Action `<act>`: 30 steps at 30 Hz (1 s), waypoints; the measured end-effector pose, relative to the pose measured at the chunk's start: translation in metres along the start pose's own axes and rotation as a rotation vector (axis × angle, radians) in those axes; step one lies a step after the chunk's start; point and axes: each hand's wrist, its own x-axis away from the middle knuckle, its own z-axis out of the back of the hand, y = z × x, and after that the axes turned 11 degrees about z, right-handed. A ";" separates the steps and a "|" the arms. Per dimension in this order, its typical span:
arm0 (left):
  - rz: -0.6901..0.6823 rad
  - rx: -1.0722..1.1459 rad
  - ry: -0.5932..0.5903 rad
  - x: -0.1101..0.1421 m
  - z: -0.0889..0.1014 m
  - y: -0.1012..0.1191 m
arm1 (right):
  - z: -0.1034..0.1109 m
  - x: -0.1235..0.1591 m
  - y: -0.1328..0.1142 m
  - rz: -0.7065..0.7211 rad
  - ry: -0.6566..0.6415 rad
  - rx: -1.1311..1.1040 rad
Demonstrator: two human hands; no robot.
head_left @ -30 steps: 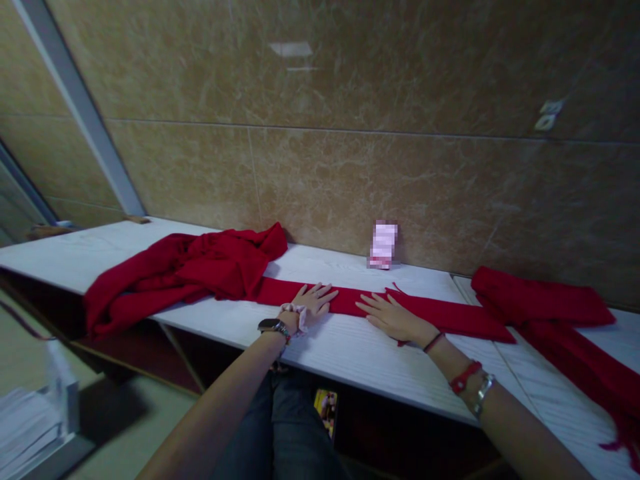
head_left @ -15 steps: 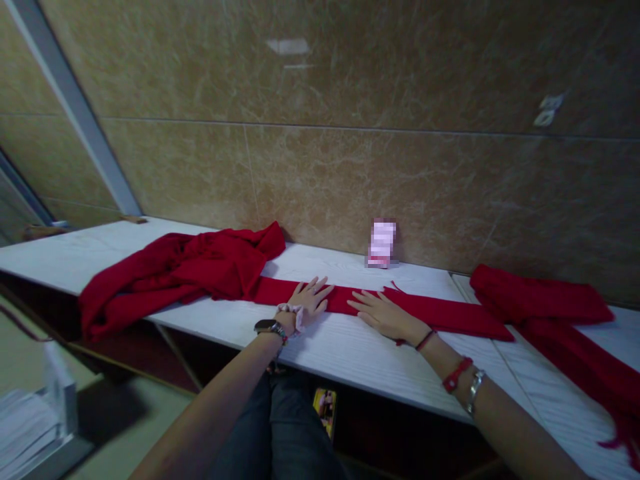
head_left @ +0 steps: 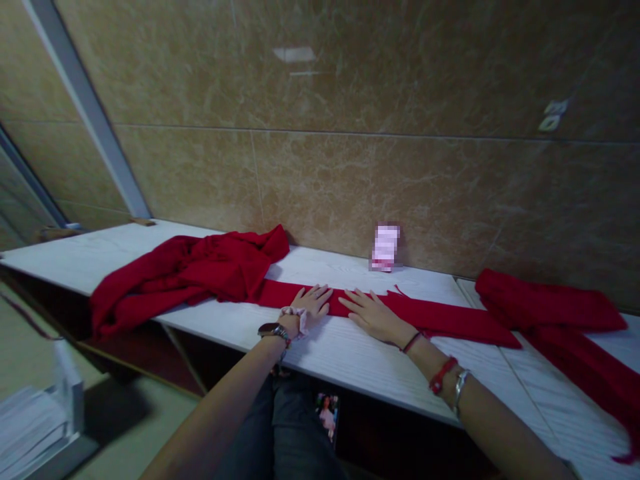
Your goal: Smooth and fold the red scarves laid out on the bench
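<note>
A red scarf (head_left: 450, 322) lies folded into a long narrow band across the white tabletop. Its left part runs into a loose, crumpled heap of red cloth (head_left: 200, 267). My left hand (head_left: 311, 305) rests flat on the band with its fingers spread, a watch and a scrunchie at the wrist. Just right of it, my right hand (head_left: 375, 317) also lies palm down on the band, fingers stretched out. A short gap separates the two hands, and neither grips the cloth. A small loose thread or tassel sticks up behind my right hand.
Another folded red cloth (head_left: 555, 303) lies at the right, with a fringed tail hanging toward me. A blurred pinkish phone-like object (head_left: 385, 248) leans on the marbled wall (head_left: 320, 180). A lit phone screen (head_left: 327, 415) shows below the table edge. Papers (head_left: 30, 427) sit lower left.
My right hand has slid a little to the left along the red band, closer to my left hand. The view has shifted slightly, and the lower phone screen shows a different picture.
</note>
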 end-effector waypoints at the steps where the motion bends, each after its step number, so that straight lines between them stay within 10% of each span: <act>1: 0.000 0.003 0.004 0.000 -0.001 0.000 | 0.000 0.000 -0.001 0.007 -0.005 -0.005; 16: 0.430 0.060 0.135 -0.003 -0.001 -0.047 | 0.000 0.003 0.001 0.011 -0.006 -0.032; 20: 0.246 0.064 0.257 0.000 -0.001 -0.029 | -0.005 0.000 0.006 -0.124 0.127 0.054; 24: -0.104 0.054 0.074 0.000 -0.010 -0.004 | -0.011 0.002 0.013 -0.225 0.074 0.127; 30: 0.153 0.103 0.017 0.005 -0.009 -0.003 | -0.011 0.006 0.016 -0.216 -0.007 0.123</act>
